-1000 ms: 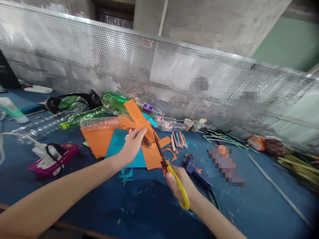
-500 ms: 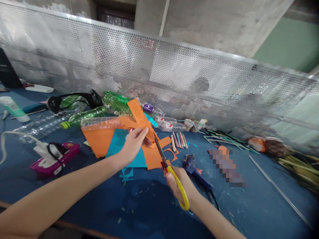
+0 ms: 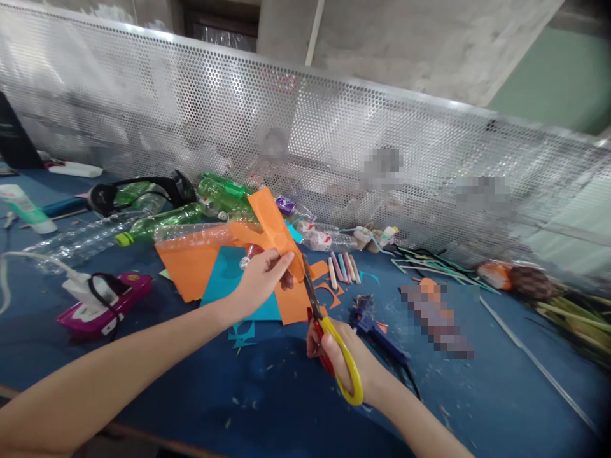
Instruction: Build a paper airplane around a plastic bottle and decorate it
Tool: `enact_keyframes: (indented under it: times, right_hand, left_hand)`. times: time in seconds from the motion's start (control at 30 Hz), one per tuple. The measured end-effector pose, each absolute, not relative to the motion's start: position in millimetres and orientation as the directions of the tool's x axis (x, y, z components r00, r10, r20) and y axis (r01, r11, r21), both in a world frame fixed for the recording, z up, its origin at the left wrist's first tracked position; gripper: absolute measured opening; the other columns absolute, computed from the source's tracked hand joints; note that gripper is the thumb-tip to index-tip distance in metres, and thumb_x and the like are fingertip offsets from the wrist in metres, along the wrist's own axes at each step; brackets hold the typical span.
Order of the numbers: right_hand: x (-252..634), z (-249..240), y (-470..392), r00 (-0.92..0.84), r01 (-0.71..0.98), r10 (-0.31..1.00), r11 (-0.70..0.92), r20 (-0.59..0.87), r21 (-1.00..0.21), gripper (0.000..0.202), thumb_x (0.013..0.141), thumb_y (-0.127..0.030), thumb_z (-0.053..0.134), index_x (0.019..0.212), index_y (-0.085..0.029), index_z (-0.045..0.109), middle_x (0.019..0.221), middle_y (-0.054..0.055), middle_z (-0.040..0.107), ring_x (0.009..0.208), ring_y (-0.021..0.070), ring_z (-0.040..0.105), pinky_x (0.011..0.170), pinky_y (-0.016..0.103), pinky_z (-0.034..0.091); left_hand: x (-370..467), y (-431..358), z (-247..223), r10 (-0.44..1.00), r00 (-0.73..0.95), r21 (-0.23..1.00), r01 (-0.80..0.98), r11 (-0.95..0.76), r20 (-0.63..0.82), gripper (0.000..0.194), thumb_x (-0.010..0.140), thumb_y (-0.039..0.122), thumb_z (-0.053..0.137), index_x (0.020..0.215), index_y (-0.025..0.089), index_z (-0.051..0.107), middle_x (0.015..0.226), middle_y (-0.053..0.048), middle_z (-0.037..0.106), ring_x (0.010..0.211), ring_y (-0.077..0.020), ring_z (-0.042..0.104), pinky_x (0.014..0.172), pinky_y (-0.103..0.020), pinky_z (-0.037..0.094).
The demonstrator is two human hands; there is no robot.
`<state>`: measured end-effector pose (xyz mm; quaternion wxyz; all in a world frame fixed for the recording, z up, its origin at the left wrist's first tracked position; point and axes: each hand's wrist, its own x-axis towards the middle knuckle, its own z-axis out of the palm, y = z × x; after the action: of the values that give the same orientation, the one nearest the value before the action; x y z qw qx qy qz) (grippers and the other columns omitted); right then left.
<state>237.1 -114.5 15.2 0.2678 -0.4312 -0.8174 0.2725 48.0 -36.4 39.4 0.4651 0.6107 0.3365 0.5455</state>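
My left hand [image 3: 261, 280] pinches a piece of orange paper [image 3: 274, 222] between thumb and fingers, holding it above the table. In my right hand [image 3: 351, 359] is a pair of scissors [image 3: 344, 356] with yellow and red handles, fingers through the loops. The dark blades point up and away, meeting the paper's right edge just beside my left fingertips. Beneath the hands lie a blue sheet [image 3: 224, 273] and more orange paper [image 3: 292, 304]. Orange offcuts [image 3: 327, 294] and a blue offcut [image 3: 242, 334] are scattered around them.
Green plastic bottles [image 3: 169, 219] and clear bottles [image 3: 90, 238] lie at the back left. A magenta power strip [image 3: 102, 312] sits left. Several coloured sticks [image 3: 344, 268] and a blue glue gun [image 3: 377, 331] lie right of the paper. A perforated metal panel [image 3: 334, 140] stands behind.
The orange paper and my left hand have shifted slightly right, and the paper has turned a little. The scissor handles have spread wider apart, showing more of the red loop.
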Motion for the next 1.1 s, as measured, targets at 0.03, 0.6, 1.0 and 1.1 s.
enact_keyframes:
  times: [0.03, 0.6, 1.0, 1.1]
  right_hand:
    - [237, 17, -115, -0.484, 0.559, 0.849, 0.485, 0.211, -0.672, 0.051, 0.093, -0.058, 0.018, 0.075, -0.02, 0.046, 0.069, 0.005, 0.058, 0.06, 0.016, 0.052, 0.058, 0.028, 0.041]
    - [237, 18, -113, -0.487, 0.549, 0.839, 0.511, 0.244, -0.661, 0.059, 0.09, -0.065, 0.011, 0.074, -0.02, 0.045, 0.07, 0.005, 0.057, 0.061, 0.0162, 0.052, 0.059, 0.029, 0.039]
    - [236, 4, -112, -0.389, 0.469, 0.903, 0.366, 0.184, -0.804, 0.058, 0.086, -0.071, 0.019, 0.072, -0.02, 0.043, 0.044, -0.005, 0.041, 0.035, 0.0097, 0.039, 0.039, 0.023, 0.031]
    - [236, 4, -112, -0.38, 0.475, 0.908, 0.358, 0.179, -0.804, 0.059, 0.084, -0.073, 0.019, 0.071, -0.021, 0.042, 0.045, -0.005, 0.041, 0.034, 0.0088, 0.037, 0.037, 0.022, 0.028]
  left_hand:
    - [48, -37, 39, 0.918, 0.185, 0.936, -0.08, -0.342, 0.351, 0.03, 0.089, 0.038, 0.051, 0.071, 0.015, 0.055, 0.052, -0.001, 0.06, 0.048, -0.0122, 0.057, 0.051, -0.025, 0.046]
    - [47, -39, 38, 0.885, 0.239, 0.914, -0.026, -0.405, 0.399, 0.031, 0.091, 0.038, 0.048, 0.069, 0.018, 0.055, 0.052, 0.0, 0.06, 0.048, -0.0117, 0.057, 0.049, -0.024, 0.045]
    - [48, -37, 35, 0.899, 0.255, 0.934, -0.073, -0.35, 0.357, 0.029, 0.09, 0.039, 0.05, 0.071, 0.018, 0.056, 0.051, 0.001, 0.059, 0.047, -0.012, 0.057, 0.048, -0.024, 0.046]
    - [48, -37, 35, 0.9, 0.254, 0.935, -0.081, -0.345, 0.354, 0.029, 0.09, 0.038, 0.05, 0.071, 0.018, 0.057, 0.05, 0.0, 0.059, 0.047, -0.0121, 0.057, 0.048, -0.024, 0.046]
